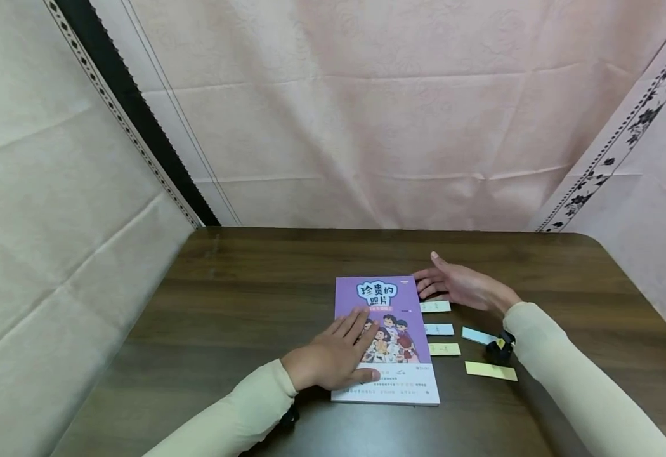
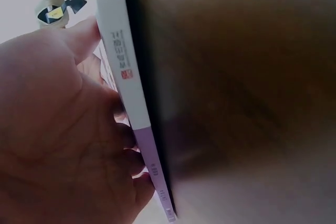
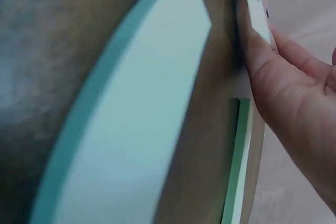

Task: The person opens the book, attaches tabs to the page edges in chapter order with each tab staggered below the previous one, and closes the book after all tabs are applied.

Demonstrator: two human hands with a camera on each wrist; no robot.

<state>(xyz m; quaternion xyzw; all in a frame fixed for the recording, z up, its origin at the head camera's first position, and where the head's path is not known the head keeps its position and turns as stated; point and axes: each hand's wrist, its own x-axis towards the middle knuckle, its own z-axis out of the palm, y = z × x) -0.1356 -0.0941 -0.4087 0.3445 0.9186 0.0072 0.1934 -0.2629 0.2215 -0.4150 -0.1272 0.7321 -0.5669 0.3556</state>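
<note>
A purple and white book (image 1: 387,298) with cartoon children on its cover lies on the table. My left hand (image 1: 339,352) rests on the cover with its fingers spread; in the left wrist view the palm stands beside the spine (image 2: 126,61). My right hand (image 1: 461,282) is at the upper right edge of the book, fingertips right at the edge and thumb raised apart. Below those fingers a pale green tab (image 1: 435,306) sticks out from the book, followed by a blue tab (image 1: 439,329) and a yellow tab (image 1: 444,349).
A blue sticky-note pad (image 1: 477,335) and a yellow pad (image 1: 491,371) lie right of the book, near the right wrist. A green-edged pad (image 3: 237,166) shows in the right wrist view. Pale cloth (image 1: 356,127) hangs behind the brown table (image 1: 241,304).
</note>
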